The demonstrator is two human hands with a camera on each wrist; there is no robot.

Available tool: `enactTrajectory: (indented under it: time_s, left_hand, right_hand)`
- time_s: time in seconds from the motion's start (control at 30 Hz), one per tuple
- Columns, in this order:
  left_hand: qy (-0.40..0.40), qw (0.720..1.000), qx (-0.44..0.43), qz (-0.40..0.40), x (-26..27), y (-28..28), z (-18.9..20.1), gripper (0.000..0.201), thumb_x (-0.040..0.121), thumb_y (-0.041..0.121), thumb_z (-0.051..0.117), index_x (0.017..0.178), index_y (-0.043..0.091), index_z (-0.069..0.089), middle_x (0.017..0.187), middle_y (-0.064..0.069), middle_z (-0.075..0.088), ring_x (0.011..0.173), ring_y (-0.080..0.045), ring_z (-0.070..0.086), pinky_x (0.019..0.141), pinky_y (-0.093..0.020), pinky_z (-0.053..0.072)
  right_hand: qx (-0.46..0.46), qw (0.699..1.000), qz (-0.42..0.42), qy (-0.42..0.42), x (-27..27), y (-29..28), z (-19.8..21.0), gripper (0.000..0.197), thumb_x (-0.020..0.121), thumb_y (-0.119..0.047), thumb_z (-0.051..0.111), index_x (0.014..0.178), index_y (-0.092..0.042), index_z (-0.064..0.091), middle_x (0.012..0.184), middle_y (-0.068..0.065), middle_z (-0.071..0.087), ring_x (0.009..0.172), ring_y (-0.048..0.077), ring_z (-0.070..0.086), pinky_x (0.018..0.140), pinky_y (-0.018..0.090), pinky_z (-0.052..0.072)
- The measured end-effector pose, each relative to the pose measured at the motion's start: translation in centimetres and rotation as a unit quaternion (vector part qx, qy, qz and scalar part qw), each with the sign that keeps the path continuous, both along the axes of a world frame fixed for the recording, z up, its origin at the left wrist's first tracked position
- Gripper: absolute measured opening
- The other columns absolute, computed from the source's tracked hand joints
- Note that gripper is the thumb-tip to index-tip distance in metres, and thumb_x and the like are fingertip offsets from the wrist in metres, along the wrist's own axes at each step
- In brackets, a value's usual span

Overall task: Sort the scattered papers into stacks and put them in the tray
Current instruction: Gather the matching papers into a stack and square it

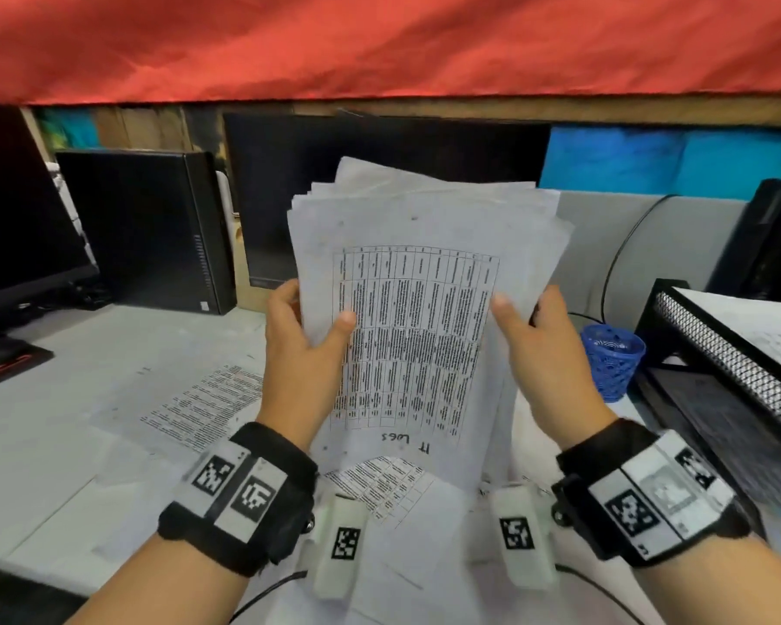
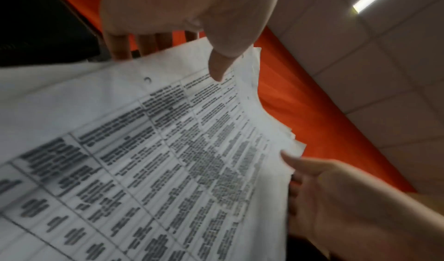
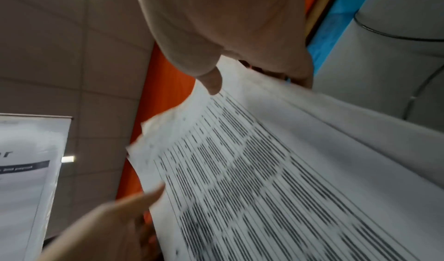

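Observation:
Both hands hold a loose stack of printed papers (image 1: pixel 420 309) upright above the desk, the top sheet showing a table of text. My left hand (image 1: pixel 301 340) grips the stack's left edge, thumb on the front and fingers behind. My right hand (image 1: pixel 542 345) grips the right edge the same way. The same stack (image 2: pixel 149 151) fills the left wrist view under my left thumb, and the stack (image 3: pixel 264 170) fills the right wrist view too. More printed sheets (image 1: pixel 204 406) lie scattered on the desk below. A black mesh tray (image 1: pixel 736 354) with paper in its top tier stands at the right.
A black monitor (image 1: pixel 23 227) and a small black computer case (image 1: pixel 150 227) stand at the back left, another monitor (image 1: pixel 357 173) behind the stack. A blue mesh cup (image 1: pixel 612 360) sits beside the tray. A red cloth (image 1: pixel 379 42) hangs overhead.

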State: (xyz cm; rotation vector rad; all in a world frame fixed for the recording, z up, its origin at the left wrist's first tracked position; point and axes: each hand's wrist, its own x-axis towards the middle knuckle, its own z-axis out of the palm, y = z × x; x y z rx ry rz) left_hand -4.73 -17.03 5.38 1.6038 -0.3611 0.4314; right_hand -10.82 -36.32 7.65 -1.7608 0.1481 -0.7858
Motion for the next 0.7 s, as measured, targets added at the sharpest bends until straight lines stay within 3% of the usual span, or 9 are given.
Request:
enactTrajectory:
  time_s: [0.07, 0.17, 0.23, 0.3, 0.37, 0.47, 0.57, 0.63, 0.7]
  left_hand:
    - [0.034, 0.999, -0.003, -0.022, 0.3, 0.2, -0.2, 0.040, 0.092, 0.026, 0.058, 0.123, 0.032, 0.033, 0.117, 0.011, 0.057, 0.103, -0.001, 0.057, 0.081, -0.017, 0.045]
    - [0.071, 0.997, -0.006, -0.034, 0.8, 0.3, -0.8, 0.040, 0.093, 0.030, 0.056, 0.128, 0.029, 0.037, 0.114, 0.015, 0.059, 0.102, -0.001, 0.057, 0.085, -0.024, 0.044]
    - [0.081, 0.996, -0.006, -0.037, 1.1, 0.2, -1.3, 0.039, 0.093, 0.032, 0.055, 0.129, 0.028, 0.039, 0.110, 0.021, 0.059, 0.100, 0.005, 0.055, 0.082, -0.021, 0.043]
    - [0.086, 0.995, -0.010, -0.043, 1.2, 0.2, -1.6, 0.035, 0.093, 0.032, 0.054, 0.125, 0.032, 0.040, 0.107, 0.025, 0.058, 0.097, 0.009, 0.054, 0.075, -0.016, 0.041]
    - [0.097, 0.994, -0.027, -0.050, 1.3, 0.2, -1.9, 0.030, 0.094, 0.032, 0.053, 0.122, 0.034, 0.042, 0.104, 0.027, 0.059, 0.092, 0.013, 0.055, 0.071, -0.013, 0.040]
    - [0.117, 0.991, -0.044, -0.054, 1.4, 0.0, -2.6, 0.024, 0.096, 0.031, 0.051, 0.119, 0.036, 0.045, 0.101, 0.027, 0.060, 0.082, 0.021, 0.057, 0.068, -0.009, 0.040]
    - [0.123, 0.990, -0.046, -0.044, 1.5, -0.3, -3.6, 0.019, 0.097, 0.027, 0.051, 0.113, 0.037, 0.050, 0.101, 0.024, 0.062, 0.086, 0.018, 0.058, 0.072, -0.013, 0.043]
    - [0.126, 0.990, -0.047, -0.038, 1.6, -0.3, -4.0, 0.019, 0.096, 0.025, 0.052, 0.110, 0.038, 0.053, 0.103, 0.021, 0.064, 0.093, 0.011, 0.059, 0.076, -0.017, 0.044]
    - [0.130, 0.990, -0.049, -0.038, 1.6, -0.2, -4.1, 0.018, 0.095, 0.024, 0.054, 0.104, 0.040, 0.055, 0.103, 0.020, 0.065, 0.095, 0.008, 0.059, 0.075, -0.016, 0.045]
  right_hand:
    - [0.005, 0.999, 0.001, -0.050, 0.5, -0.3, 2.3, 0.035, 0.097, -0.025, 0.049, 0.130, -0.020, 0.041, 0.119, -0.010, 0.056, 0.103, 0.001, 0.055, 0.087, 0.016, 0.046]
    - [-0.009, 0.993, -0.013, -0.116, 1.6, -0.8, 5.7, 0.035, 0.097, -0.025, 0.049, 0.131, -0.027, 0.041, 0.126, -0.013, 0.047, 0.110, 0.001, 0.046, 0.084, -0.001, 0.037]
    - [-0.049, 0.990, -0.012, -0.133, 2.3, -1.1, 7.2, 0.030, 0.095, -0.026, 0.052, 0.124, -0.031, 0.049, 0.120, -0.020, 0.049, 0.105, -0.007, 0.046, 0.092, 0.003, 0.034]
    - [-0.087, 0.990, -0.010, -0.111, 3.1, -1.1, 7.8, 0.017, 0.093, -0.027, 0.056, 0.109, -0.030, 0.060, 0.104, -0.024, 0.057, 0.094, -0.015, 0.050, 0.083, 0.005, 0.040]
    - [-0.097, 0.989, -0.031, -0.103, 3.8, -1.3, 8.0, 0.006, 0.090, -0.026, 0.058, 0.089, -0.029, 0.063, 0.086, -0.020, 0.060, 0.081, -0.009, 0.052, 0.074, 0.014, 0.042]
    - [-0.078, 0.987, -0.068, -0.124, 4.3, -1.4, 7.7, 0.017, 0.090, -0.022, 0.055, 0.076, -0.031, 0.055, 0.077, -0.018, 0.056, 0.074, -0.006, 0.050, 0.073, 0.018, 0.042]
    - [-0.092, 0.983, -0.070, -0.143, 4.2, -1.5, 7.1, 0.014, 0.092, -0.019, 0.049, 0.096, -0.031, 0.054, 0.092, -0.018, 0.054, 0.084, 0.001, 0.051, 0.077, 0.018, 0.039]
    - [-0.183, 0.973, -0.066, -0.127, 4.0, -1.4, 6.7, 0.029, 0.094, -0.021, 0.049, 0.119, -0.036, 0.049, 0.114, -0.016, 0.049, 0.102, 0.001, 0.046, 0.084, 0.005, 0.034]
    - [-0.253, 0.961, -0.077, -0.080, 3.9, -1.5, 6.5, 0.032, 0.094, -0.029, 0.052, 0.126, -0.036, 0.050, 0.117, -0.007, 0.042, 0.099, 0.003, 0.043, 0.078, 0.000, 0.031]
